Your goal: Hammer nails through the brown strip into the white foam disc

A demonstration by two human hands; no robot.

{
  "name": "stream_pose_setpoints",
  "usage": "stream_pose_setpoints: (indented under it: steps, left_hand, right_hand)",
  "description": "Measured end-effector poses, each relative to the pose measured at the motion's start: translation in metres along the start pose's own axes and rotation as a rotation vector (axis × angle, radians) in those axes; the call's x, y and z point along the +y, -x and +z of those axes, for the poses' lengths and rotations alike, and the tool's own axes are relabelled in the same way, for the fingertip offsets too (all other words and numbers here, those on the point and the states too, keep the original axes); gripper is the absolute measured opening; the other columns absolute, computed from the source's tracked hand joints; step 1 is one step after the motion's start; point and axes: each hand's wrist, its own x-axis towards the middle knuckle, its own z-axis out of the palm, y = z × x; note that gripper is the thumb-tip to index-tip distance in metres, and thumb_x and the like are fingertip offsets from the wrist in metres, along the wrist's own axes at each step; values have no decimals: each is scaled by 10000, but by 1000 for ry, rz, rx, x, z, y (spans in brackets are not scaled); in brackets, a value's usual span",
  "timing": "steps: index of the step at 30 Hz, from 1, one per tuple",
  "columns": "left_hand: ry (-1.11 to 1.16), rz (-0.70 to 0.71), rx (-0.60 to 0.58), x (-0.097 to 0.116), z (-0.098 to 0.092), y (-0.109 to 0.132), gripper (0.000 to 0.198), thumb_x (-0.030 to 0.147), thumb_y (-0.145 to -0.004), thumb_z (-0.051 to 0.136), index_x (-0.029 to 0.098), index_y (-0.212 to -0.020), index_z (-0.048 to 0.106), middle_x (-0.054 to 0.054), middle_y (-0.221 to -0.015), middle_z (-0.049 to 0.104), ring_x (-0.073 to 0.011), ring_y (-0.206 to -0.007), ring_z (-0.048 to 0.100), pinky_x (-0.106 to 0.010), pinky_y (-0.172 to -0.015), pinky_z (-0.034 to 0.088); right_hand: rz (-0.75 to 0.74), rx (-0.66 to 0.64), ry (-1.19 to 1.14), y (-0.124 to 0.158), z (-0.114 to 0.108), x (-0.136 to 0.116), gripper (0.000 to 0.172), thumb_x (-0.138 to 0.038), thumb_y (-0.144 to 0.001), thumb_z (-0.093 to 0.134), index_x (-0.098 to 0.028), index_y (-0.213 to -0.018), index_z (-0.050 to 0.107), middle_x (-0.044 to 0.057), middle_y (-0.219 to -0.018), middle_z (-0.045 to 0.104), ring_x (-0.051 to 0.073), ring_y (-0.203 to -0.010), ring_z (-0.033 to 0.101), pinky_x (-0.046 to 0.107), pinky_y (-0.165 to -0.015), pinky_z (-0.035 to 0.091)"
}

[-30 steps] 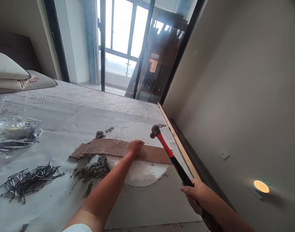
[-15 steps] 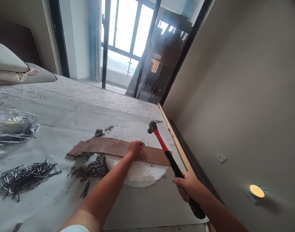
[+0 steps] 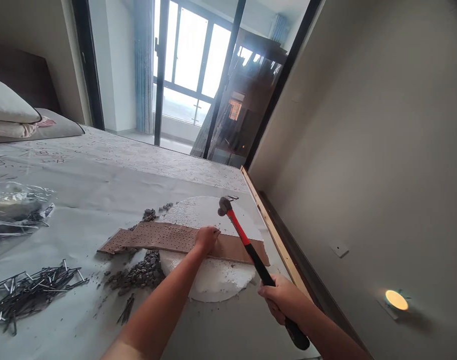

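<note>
Hammer (image 3: 255,257) in right hand (image 3: 286,300) has edged nearer the left hand (image 3: 206,240).

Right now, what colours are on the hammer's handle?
The hammer's handle is red near the head and black below, best seen in the head view.

Strip (image 3: 241,249) across disc (image 3: 221,282), rubble (image 3: 145,270) left, nails (image 3: 35,290) farther left
</note>
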Motion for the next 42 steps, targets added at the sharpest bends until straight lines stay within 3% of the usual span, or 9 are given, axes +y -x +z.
stream_pose_setpoints:
  steps: [4, 9, 14, 20, 25, 31, 36, 42]
  left_hand:
    - [-23, -25, -34, 2, -2, 2, 306, 373, -849, 474, 188, -819, 716, -96, -903, 708, -196, -817, 622, -254, -665, 365]
    - [-28, 24, -14, 3, -2, 3, 297, 347, -846, 473, 189, -830, 723, -103, -933, 707, -202, -837, 620, -262, -689, 368]
    - [-45, 14, -14, 1, 0, 3, 307, 357, -837, 474, 189, -838, 731, -112, -915, 705, -210, -833, 621, -261, -693, 380]
    - [-57, 54, -10, 0, 1, 2, 315, 332, -843, 452, 181, -841, 729, -109, -918, 707, -206, -837, 622, -263, -706, 389]
    - [-55, 23, -23, 1, 1, 3, 287, 326, -813, 482, 188, -802, 734, -111, -874, 706, -210, -818, 623, -272, -713, 395]
    - [-67, 26, -28, -1, 4, 0, 295, 337, -811, 485, 177, -797, 733, -128, -881, 703, -227, -833, 631, -284, -716, 404]
    - [-36, -12, -44, -1, 3, -1, 249, 265, -778, 508, 163, -796, 735, -131, -926, 700, -234, -869, 624, -290, -750, 411]
    - [229, -10, -46, -8, -11, -4, 243, 227, -724, 555, 166, -902, 708, -78, -964, 698, -189, -890, 608, -257, -774, 424]
  right_hand:
    - [66, -4, 9, -2, 1, 5, 143, -203, -638, 463, -231, -638, 323, -127, -356, 304, 53, -266, 260, 205, -288, 232]
    - [-18, 43, -54, 3, -4, 3, 117, -234, -684, 466, -227, -658, 352, -123, -358, 309, 54, -276, 258, 201, -300, 220]
    - [93, -6, -48, -3, 4, 7, 154, -184, -663, 456, -230, -621, 315, -116, -365, 317, 51, -281, 255, 202, -299, 220]
    - [-6, 63, -42, 1, 2, 3, 105, -197, -703, 474, -217, -668, 377, -119, -380, 318, 53, -298, 265, 200, -316, 236]
    - [96, 38, -15, -9, 5, 14, 159, -132, -659, 435, -232, -626, 316, -118, -359, 299, 59, -276, 247, 205, -289, 222]
    - [1, 106, -48, -5, 6, 15, 116, -178, -670, 443, -226, -650, 339, -122, -354, 292, 54, -274, 244, 197, -289, 206]
    - [104, 53, -5, -12, 12, 21, 152, -135, -628, 430, -233, -622, 314, -118, -350, 299, 62, -259, 252, 206, -277, 210]
    - [-32, 89, -70, -13, 4, 17, 123, -196, -675, 442, -230, -638, 330, -123, -365, 308, 53, -276, 244, 197, -288, 227]
